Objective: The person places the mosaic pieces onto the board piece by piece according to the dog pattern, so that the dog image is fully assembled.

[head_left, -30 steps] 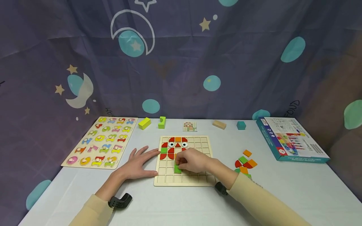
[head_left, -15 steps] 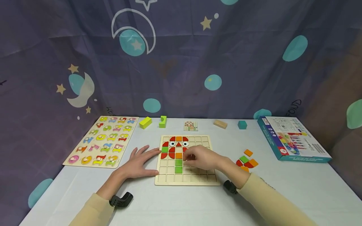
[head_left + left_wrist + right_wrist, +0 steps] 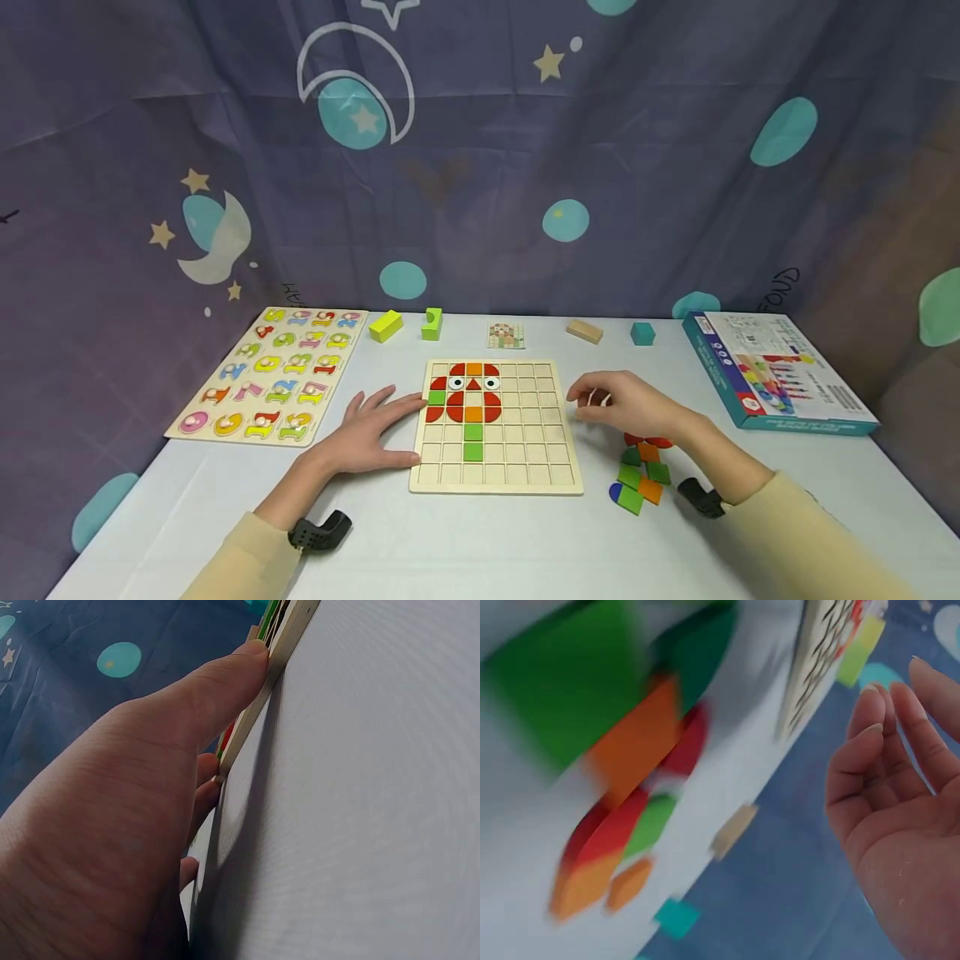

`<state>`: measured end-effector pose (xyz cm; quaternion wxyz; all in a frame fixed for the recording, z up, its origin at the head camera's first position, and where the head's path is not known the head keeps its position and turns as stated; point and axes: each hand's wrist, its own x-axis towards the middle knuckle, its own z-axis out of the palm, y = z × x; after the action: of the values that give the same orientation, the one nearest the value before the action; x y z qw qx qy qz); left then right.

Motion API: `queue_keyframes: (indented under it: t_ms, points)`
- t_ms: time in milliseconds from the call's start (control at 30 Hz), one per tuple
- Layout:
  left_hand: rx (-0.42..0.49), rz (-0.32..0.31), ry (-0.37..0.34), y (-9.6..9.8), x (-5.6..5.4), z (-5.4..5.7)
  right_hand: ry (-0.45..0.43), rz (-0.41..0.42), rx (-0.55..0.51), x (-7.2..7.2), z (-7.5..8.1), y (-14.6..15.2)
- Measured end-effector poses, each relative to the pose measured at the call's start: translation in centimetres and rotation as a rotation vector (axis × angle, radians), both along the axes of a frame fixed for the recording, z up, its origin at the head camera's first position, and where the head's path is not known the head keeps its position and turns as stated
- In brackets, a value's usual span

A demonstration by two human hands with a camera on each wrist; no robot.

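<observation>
A wooden grid board [image 3: 528, 473] lies mid-table. Red, orange, green and eye-printed tiles fill part of its left half; a green tile [image 3: 473, 452] sits lowest in that pattern. My left hand [image 3: 363, 437] rests flat with fingers spread, thumb and a fingertip touching the board's left edge; the left wrist view shows the thumb [image 3: 225, 686] against that edge. Off the board's right side, my right hand [image 3: 633, 406] hovers with loosely bent fingers and nothing between them. Below it lies a pile of loose tiles [image 3: 630, 477], partly hidden by the hand and forearm.
A number puzzle board [image 3: 258, 379] lies at the left, a teal-edged box [image 3: 780, 375] at the right. Along the back stand yellow-green blocks [image 3: 386, 326], a small pattern card [image 3: 506, 336], a wooden block [image 3: 584, 331] and a teal block [image 3: 642, 333].
My right hand has let go of a green tile on the board and moved right, off the board to above the loose tiles. The left hand stays at the board's edge.
</observation>
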<state>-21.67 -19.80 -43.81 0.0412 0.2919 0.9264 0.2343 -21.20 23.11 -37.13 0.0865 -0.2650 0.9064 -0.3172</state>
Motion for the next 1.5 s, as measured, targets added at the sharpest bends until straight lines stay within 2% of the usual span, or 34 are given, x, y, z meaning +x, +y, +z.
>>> queue_keyframes:
  t_ms: [267,567,1033,1333,1500]
  points:
    - [-0.006,0.004,0.003,-0.1,0.0,-0.2,-0.031,-0.102,0.059,0.3,-0.6,4.7]
    - [-0.01,0.005,0.004,-0.1,-0.1,-0.2,-0.083,-0.124,0.076,0.8,-1.7,8.4]
    - [-0.003,-0.003,0.005,-0.1,-0.1,-0.1,-0.121,-0.097,0.138,0.5,-2.2,8.7]
    - [-0.017,0.007,0.004,0.0,-0.1,0.1,-0.107,-0.095,0.119,0.4,-2.3,8.8]
    - [-0.02,0.006,0.007,0.0,0.0,0.1,-0.128,-0.095,0.098,0.0,-1.8,8.7]
